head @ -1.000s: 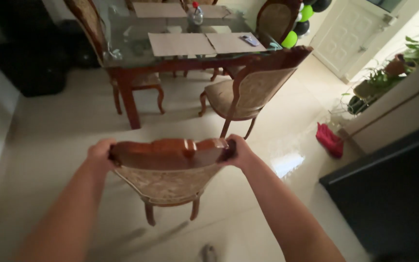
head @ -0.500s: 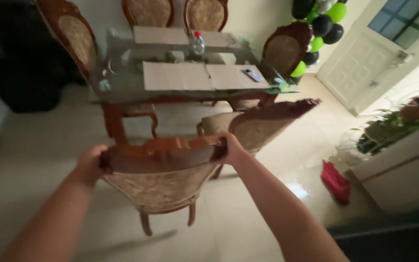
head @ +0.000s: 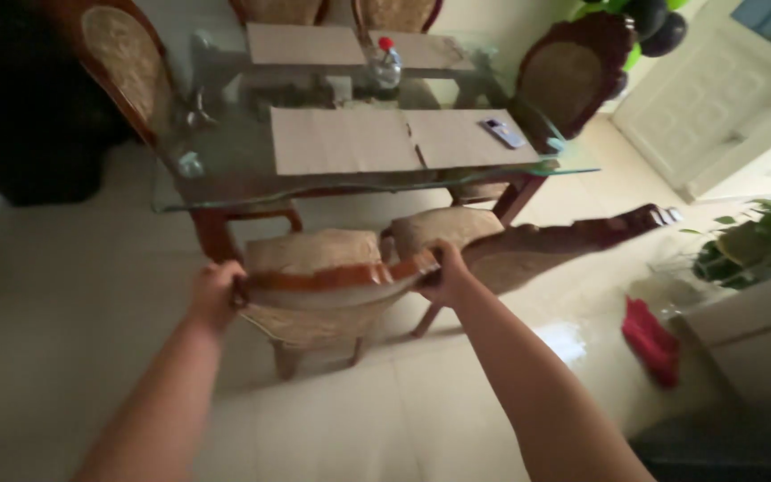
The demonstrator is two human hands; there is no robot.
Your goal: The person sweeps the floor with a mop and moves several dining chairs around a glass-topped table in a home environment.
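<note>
Wooden chair (head: 319,290) with a soft patterned seat — both hands hold its curved top rail. The left hand (head: 214,295) is wrapped around the left end of the rail, and the right hand (head: 446,272) is wrapped around the right end. The chair stands on the pale tiled floor (head: 64,295), just beside the near edge of the glass worktop (head: 225,156). Another chair (head: 528,245) leans right beside it. Brown paper sheets (head: 394,138) and a phone (head: 501,133) lie on the worktop.

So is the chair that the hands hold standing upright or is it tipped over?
Upright. Both hands, left hand and right hand, grip the top rail of the chair; its seat faces up.
</note>
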